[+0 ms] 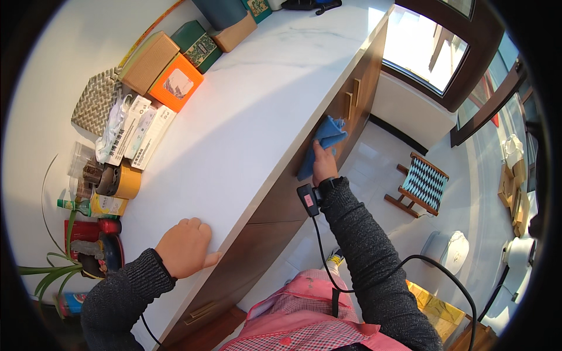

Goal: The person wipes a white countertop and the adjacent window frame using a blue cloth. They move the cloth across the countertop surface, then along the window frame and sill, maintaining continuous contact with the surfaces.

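Observation:
My right hand [324,166] grips a blue cloth [328,131] and holds it against the brown wood cabinet front [274,206], below the brass-coloured handles [352,100]. Part of the cloth hangs in folds past my fingers. On the white marble-patterned countertop [228,145], my left hand [186,245] rests near the front edge. Its fingers are curled under and the thumb points to the edge; nothing shows in it. A black device with a cable [308,200] is strapped at my right wrist.
Along the wall stand an orange box [177,82], a green box [196,46], white cartons [147,131], a yellow canister [129,179] and a plant [57,270]. A folding stool [423,184] and a lidded bin [445,252] stand on the floor. A black cable [459,285] loops beside my right arm.

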{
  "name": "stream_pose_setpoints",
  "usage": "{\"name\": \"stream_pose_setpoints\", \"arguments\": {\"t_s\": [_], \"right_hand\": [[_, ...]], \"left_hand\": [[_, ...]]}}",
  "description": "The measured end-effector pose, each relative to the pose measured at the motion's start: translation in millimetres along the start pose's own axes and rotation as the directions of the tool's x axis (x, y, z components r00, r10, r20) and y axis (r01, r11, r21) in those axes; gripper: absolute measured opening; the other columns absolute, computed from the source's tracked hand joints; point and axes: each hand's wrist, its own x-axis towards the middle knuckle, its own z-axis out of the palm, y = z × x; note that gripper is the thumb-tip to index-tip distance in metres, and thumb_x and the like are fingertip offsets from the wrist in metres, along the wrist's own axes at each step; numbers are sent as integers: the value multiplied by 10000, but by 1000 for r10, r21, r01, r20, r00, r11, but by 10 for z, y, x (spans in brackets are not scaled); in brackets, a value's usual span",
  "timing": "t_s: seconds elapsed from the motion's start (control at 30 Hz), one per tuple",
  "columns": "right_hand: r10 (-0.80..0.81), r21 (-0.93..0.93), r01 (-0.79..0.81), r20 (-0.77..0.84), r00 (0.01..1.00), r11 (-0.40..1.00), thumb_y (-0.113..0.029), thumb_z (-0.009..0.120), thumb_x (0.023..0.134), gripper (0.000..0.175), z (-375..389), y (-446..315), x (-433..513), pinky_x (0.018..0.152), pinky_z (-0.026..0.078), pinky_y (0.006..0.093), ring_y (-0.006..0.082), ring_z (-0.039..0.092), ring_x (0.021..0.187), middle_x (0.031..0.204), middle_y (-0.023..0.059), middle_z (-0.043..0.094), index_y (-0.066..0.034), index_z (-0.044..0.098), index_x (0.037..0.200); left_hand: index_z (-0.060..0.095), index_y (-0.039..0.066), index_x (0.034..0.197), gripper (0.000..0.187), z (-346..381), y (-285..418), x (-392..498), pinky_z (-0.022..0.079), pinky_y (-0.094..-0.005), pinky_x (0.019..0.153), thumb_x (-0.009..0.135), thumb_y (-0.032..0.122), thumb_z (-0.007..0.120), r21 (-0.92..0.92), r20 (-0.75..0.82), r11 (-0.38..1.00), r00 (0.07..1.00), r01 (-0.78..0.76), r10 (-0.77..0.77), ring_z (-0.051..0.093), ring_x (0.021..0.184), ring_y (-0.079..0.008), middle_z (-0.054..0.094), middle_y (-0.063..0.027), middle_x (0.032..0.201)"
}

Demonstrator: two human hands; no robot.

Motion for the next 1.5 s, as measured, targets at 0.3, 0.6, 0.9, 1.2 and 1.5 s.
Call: {"name": "stream_pose_setpoints", "arguments": {"t_s": [0.3, 0.6, 0.9, 1.2, 1.5], "right_hand": [[-321, -71, 333, 146, 936, 940, -139, 474, 977, 416, 886, 949, -2042, 1050, 310, 361, 276, 437, 1210, 1313, 164, 437, 11, 352, 1346], [-326, -156, 400, 358, 875, 903, -45, 551, 888, 504, 1388, 1395, -3784, 1102, 246, 423, 386, 355, 1300, 1373, 241, 377, 33, 376, 1354], [-478, -248, 513, 188, 858, 822, -46, 487, 873, 370, 1126, 1106, -2664, 985, 381, 387, 324, 514, 1121, 1223, 197, 522, 37, 469, 1233], [-387, -281, 418, 161, 908, 864, -159, 463, 948, 402, 814, 661, -1830, 993, 373, 367, 301, 501, 1149, 1264, 187, 495, 32, 407, 1297], [-334, -248, 354, 118, 935, 902, -161, 453, 970, 362, 1275, 1029, -2863, 1003, 363, 390, 311, 488, 1153, 1244, 194, 490, 42, 429, 1269]], "left_hand": [[517, -14, 867, 278, 254, -41, -316, 470, -415, 725, 844, 235, 636, 30, -323, 969, 915, -245, 241, 551, 807, -337, 537, -176, 849], [539, 9, 862, 254, 929, -3, -2025, 507, -390, 677, 843, 246, 629, -28, -120, 992, 986, -122, 118, 585, 796, -294, 561, -137, 829], [562, -4, 865, 455, 1672, -430, -2752, 509, -424, 724, 833, 441, 654, -124, -45, 973, 978, 196, -203, 596, 844, -341, 583, -173, 864], [554, -2, 833, 460, 1955, -662, -2826, 488, -422, 757, 840, 450, 638, -136, -9, 976, 985, 171, -174, 573, 856, -344, 565, -174, 888], [529, 10, 787, 450, 1995, -724, -2842, 479, -421, 712, 824, 442, 651, -148, -86, 985, 991, 91, -104, 564, 803, -342, 544, -161, 832]]}}
